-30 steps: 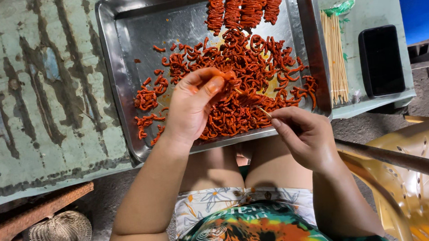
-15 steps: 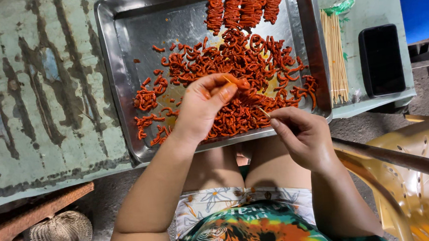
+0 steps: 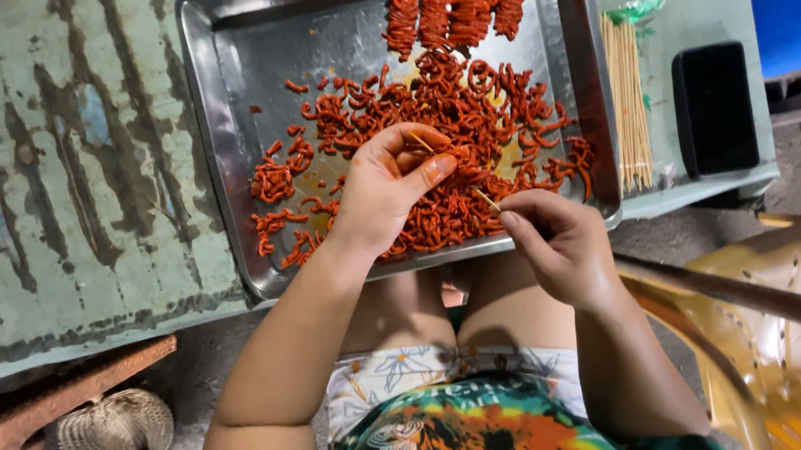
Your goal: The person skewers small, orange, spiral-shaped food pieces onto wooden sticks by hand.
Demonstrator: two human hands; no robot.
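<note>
A steel tray [image 3: 229,152] on a worn green table holds a heap of red-orange curled meat pieces [image 3: 468,110]. My left hand [image 3: 389,184] hovers over the heap, pinching one red piece between thumb and fingers. My right hand [image 3: 559,243] holds a thin wooden skewer [image 3: 484,199] at the tray's near edge, its tip pointing toward the left hand's piece. Several loaded skewers [image 3: 456,4] lie at the tray's far side.
A bundle of bare wooden skewers [image 3: 629,100] and a black phone [image 3: 715,108] lie on the table to the right of the tray. A yellow plastic chair [image 3: 777,322] stands at my right; a woven item [image 3: 116,428] lies under a red stool at lower left.
My left hand lifted a red piece out of the heap and brought it toward the skewer tip. The right hand stayed near the tray's edge, tilting slightly.
</note>
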